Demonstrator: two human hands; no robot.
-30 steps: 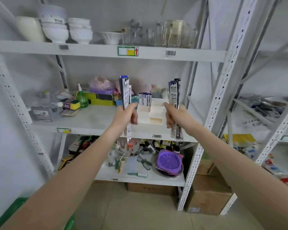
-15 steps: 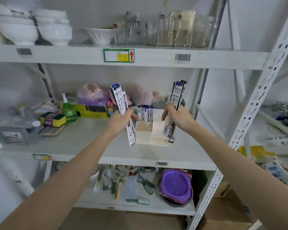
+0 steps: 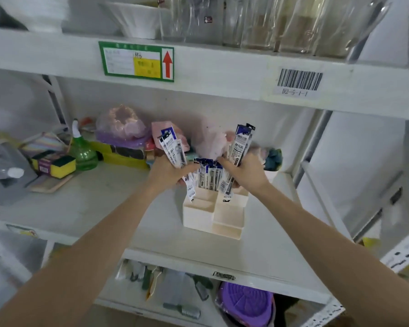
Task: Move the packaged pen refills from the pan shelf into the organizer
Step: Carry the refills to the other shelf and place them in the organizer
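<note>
At frame centre, a bundle of packaged pen refills (image 3: 172, 149) is gripped in the left hand (image 3: 167, 172), and a second refill bundle (image 3: 240, 147) is clasped in the right hand (image 3: 242, 172). Both are held just above the cream organizer (image 3: 213, 215), whose rear compartment is already filled with standing refills (image 3: 207, 177).

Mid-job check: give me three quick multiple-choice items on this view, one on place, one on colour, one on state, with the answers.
1. The cream plastic organizer stands:
A. on the middle shelf
B. on the floor
C. on the top shelf

2. The arrow on the green-framed shelf label is:
A. blue
B. red
C. black

3. The left hand is:
A. empty
B. closed in a grip on packaged pen refills
C. resting flat

Answers: 1 A, it sits on the middle shelf below the glassware; 2 B, the arrow is red; 3 B, packets stick up from its grip.
</note>
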